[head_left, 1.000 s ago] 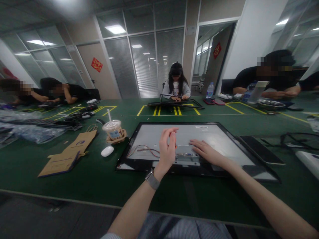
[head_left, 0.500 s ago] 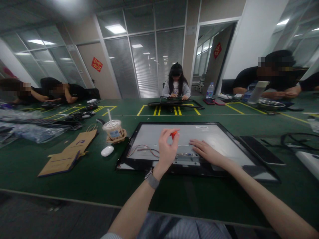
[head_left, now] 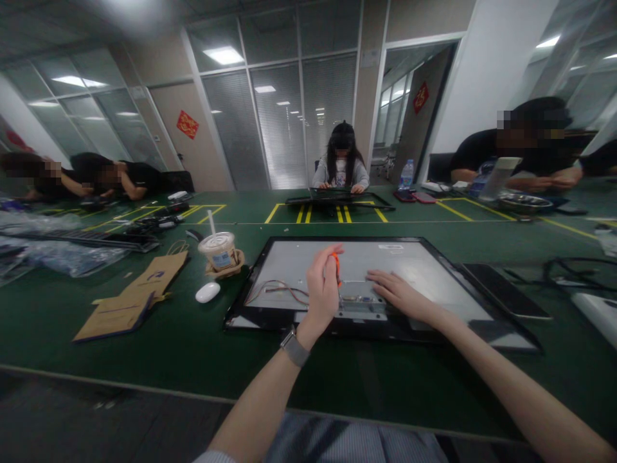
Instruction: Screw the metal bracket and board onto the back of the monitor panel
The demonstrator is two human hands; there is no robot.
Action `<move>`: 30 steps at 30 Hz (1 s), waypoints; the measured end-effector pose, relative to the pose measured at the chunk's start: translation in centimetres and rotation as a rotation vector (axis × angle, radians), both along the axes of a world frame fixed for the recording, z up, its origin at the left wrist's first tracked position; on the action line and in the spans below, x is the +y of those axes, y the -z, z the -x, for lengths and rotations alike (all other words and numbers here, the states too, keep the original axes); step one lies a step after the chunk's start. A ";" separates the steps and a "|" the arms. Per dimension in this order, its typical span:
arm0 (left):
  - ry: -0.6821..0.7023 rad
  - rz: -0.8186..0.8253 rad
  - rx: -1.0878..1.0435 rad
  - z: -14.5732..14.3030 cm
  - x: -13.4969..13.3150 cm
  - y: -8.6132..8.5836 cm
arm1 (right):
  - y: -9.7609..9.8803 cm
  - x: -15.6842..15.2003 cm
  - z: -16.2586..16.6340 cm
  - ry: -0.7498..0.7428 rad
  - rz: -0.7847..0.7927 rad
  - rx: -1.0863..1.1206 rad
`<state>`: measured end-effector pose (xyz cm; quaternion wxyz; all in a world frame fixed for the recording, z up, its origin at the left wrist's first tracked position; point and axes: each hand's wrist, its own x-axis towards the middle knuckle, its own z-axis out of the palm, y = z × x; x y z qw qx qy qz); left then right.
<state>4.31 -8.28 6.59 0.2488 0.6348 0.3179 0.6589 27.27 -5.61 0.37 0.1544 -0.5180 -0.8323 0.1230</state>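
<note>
A flat-screen monitor panel [head_left: 414,257] lies on the green table, its grey metal back up inside a black frame. My left hand [head_left: 322,283], with a watch on the wrist, is closed around an upright orange-handled screwdriver [head_left: 337,265]. The screwdriver's tip is hard to make out; it points down near the metal bracket with ports [head_left: 361,307] at the panel's near side. Flat on the metal back, just right of that bracket, rests my right hand [head_left: 398,294], fingers stretched out and holding nothing. Thin wires [head_left: 282,287] lie left of my left hand.
Left of the panel are a white mouse [head_left: 207,292], a drink cup with a straw [head_left: 219,251] and a brown paper bag [head_left: 130,299]. A black phone-like slab [head_left: 506,290] lies right. Across the table a person [head_left: 341,161] handles a black frame; other people sit at both sides.
My left hand has turned and its fingers have drawn closer together around the orange handle, which now stands upright. My right hand has stayed put.
</note>
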 end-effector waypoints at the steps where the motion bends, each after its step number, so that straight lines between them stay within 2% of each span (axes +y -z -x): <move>1: 0.000 0.025 0.002 0.0 0.0 0.1 | 0.0 0.0 0.0 0.003 0.002 -0.001; 3: -0.022 0.046 0.006 -0.1 0.1 0.2 | 0.0 0.0 0.0 0.009 0.002 0.003; 10: -0.135 -0.058 0.051 -0.1 0.0 -0.2 | 0.3 0.2 -0.2 0.003 -0.003 0.011; 18: -0.032 -0.039 0.021 0.1 0.0 0.1 | 0.3 0.3 -0.1 0.004 -0.002 0.002; 30: -0.079 -0.057 0.059 -0.1 0.2 -0.1 | 0.4 0.2 -0.2 -0.001 -0.014 0.006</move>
